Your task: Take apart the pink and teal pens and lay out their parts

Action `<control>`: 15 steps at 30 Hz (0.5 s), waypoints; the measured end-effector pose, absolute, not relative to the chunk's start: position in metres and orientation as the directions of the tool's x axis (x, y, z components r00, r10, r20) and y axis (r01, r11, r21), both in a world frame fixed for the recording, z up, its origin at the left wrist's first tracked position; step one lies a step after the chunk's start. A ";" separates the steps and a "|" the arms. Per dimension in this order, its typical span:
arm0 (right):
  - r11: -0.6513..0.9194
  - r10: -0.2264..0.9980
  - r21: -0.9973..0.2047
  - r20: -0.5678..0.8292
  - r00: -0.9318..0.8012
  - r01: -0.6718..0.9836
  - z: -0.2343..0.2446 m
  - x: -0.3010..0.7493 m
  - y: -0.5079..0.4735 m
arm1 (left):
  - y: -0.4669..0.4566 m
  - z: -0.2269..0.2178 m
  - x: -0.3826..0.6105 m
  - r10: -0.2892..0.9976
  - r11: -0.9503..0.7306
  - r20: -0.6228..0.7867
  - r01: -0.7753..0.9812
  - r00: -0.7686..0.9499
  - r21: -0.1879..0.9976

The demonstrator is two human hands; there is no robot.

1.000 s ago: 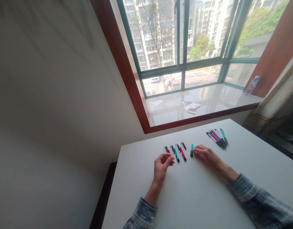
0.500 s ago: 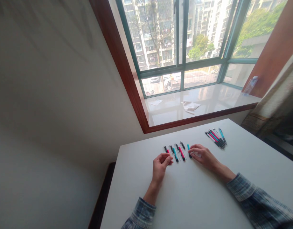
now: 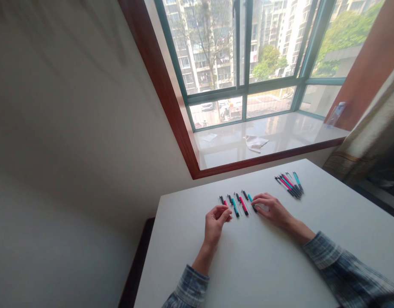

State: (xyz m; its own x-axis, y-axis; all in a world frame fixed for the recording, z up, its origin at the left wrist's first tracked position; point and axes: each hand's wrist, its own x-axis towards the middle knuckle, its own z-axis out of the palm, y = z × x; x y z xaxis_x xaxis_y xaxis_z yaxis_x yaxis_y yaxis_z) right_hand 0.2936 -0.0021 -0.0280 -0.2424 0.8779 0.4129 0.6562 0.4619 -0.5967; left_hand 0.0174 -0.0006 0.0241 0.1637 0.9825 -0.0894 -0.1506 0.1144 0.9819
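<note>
Right hand (image 3: 271,207) half-curled, the person touches a teal barrel (image 3: 250,198) with the fingertips; whether these pinch it or only rest against it cannot be told. It lies tilted on the table (image 3: 264,265), at the right end of a row of pen parts, its dark lower end partly hidden by the fingers. The barrel looks like smooth, stiff plastic, probably very light and apt to roll or slide at a nudge, so a gentle hold across its middle, thumb opposite forefinger, seems the surest. Just beside it lie a black piece (image 3: 245,195) and a pink barrel (image 3: 244,206), both likely to handle the same way; the thin pale rods among them look easier to lose or bend. The right forearm slants in low from the right, palm facing down. At the row's other end, the left hand (image 3: 214,222) stands with thumb and forefinger brought together; anything between them is too small to make out. Well apart, towards the table's far right corner, lies a fanned group of pens (image 3: 289,186).
</note>
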 end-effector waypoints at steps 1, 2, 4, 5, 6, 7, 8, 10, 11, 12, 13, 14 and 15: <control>0.464 0.877 -0.597 0.413 -0.245 0.655 -0.027 0.293 -0.002 | -0.001 0.024 0.018 0.982 0.114 -0.089 -0.151 0.165 0.982; 0.464 0.877 -0.597 0.412 -0.246 0.654 -0.027 0.293 -0.002 | -0.001 0.024 0.018 0.982 0.114 -0.089 -0.150 0.165 0.982; 0.464 0.878 -0.598 0.410 -0.247 0.654 -0.026 0.292 -0.002 | -0.001 0.024 0.018 0.982 0.114 -0.088 -0.150 0.167 0.982; 0.464 0.878 -0.598 0.411 -0.247 0.654 -0.025 0.292 -0.002 | -0.001 0.024 0.018 0.982 0.113 -0.087 -0.150 0.169 0.982; 0.465 0.877 -0.597 0.413 -0.247 0.654 -0.025 0.292 -0.003 | -0.001 0.024 0.018 0.982 0.111 -0.085 -0.149 0.170 0.982; 0.467 0.875 -0.596 0.415 -0.248 0.653 -0.025 0.292 -0.003 | -0.001 0.024 0.018 0.982 0.110 -0.084 -0.150 0.170 0.983; 0.470 0.874 -0.594 0.419 -0.248 0.653 -0.024 0.291 -0.003 | -0.001 0.023 0.018 0.982 0.109 -0.083 -0.150 0.169 0.983; 0.475 0.871 -0.592 0.424 -0.250 0.651 -0.024 0.291 -0.003 | -0.001 0.023 0.018 0.982 0.108 -0.082 -0.151 0.168 0.983; 0.477 0.870 -0.592 0.425 -0.250 0.650 -0.024 0.291 -0.002 | -0.001 0.023 0.018 0.983 0.108 -0.082 -0.153 0.166 0.982; 0.477 0.870 -0.593 0.425 -0.251 0.649 -0.024 0.291 -0.002 | -0.001 0.023 0.018 0.983 0.109 -0.083 -0.153 0.166 0.982; 0.476 0.870 -0.593 0.424 -0.251 0.649 -0.024 0.291 -0.002 | -0.001 0.023 0.019 0.983 0.109 -0.083 -0.153 0.165 0.982; 0.475 0.871 -0.594 0.422 -0.251 0.649 -0.024 0.291 -0.002 | -0.001 0.023 0.019 0.983 0.109 -0.084 -0.153 0.163 0.982; 0.473 0.873 -0.595 0.419 -0.251 0.650 -0.024 0.291 -0.002 | -0.001 0.023 0.019 0.983 0.109 -0.084 -0.153 0.162 0.982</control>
State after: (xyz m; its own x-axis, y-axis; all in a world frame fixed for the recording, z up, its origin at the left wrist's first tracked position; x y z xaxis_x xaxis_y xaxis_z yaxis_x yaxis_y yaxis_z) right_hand 0.2907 -0.0024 -0.0240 -0.2513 0.8726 0.4188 0.6502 0.4727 -0.5948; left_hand 0.0188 -0.0007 0.0226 0.1620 0.9832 -0.0841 -0.1531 0.1093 0.9821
